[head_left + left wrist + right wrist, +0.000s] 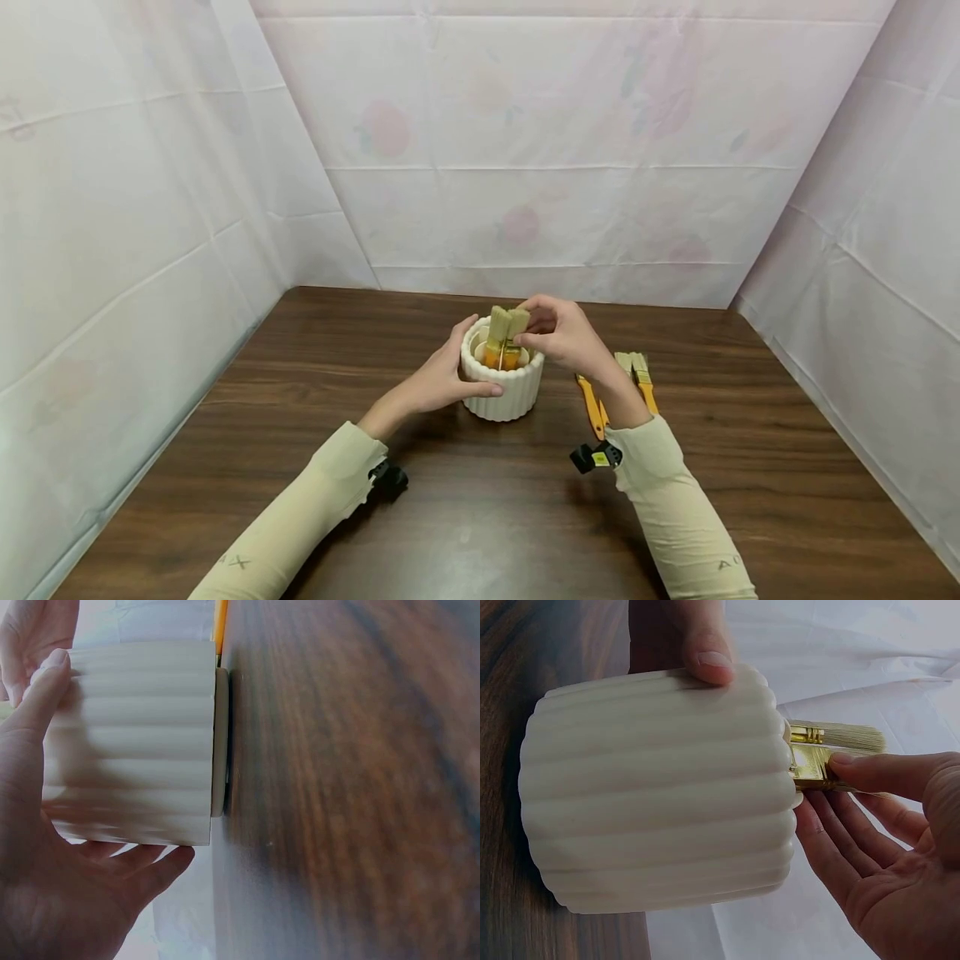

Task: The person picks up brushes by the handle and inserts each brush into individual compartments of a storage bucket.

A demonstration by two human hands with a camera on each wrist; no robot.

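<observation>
A white ribbed pot [504, 385] [135, 742] [660, 787] stands on the dark wooden table [450, 517]. My left hand [442, 382] [52, 847] grips its side, thumb across the front. Two paintbrushes [507, 333] [832, 746] with orange handles and gold ferrules stand in the pot, bristles up. My right hand [558, 333] [877, 825] pinches the nearer brush at its ferrule, just above the rim.
Two more orange-handled brushes [637, 379] lie on the table right of the pot, partly behind my right forearm. White sheeting walls [525, 167] close in the back and both sides. Bare tabletop lies in front, between my arms.
</observation>
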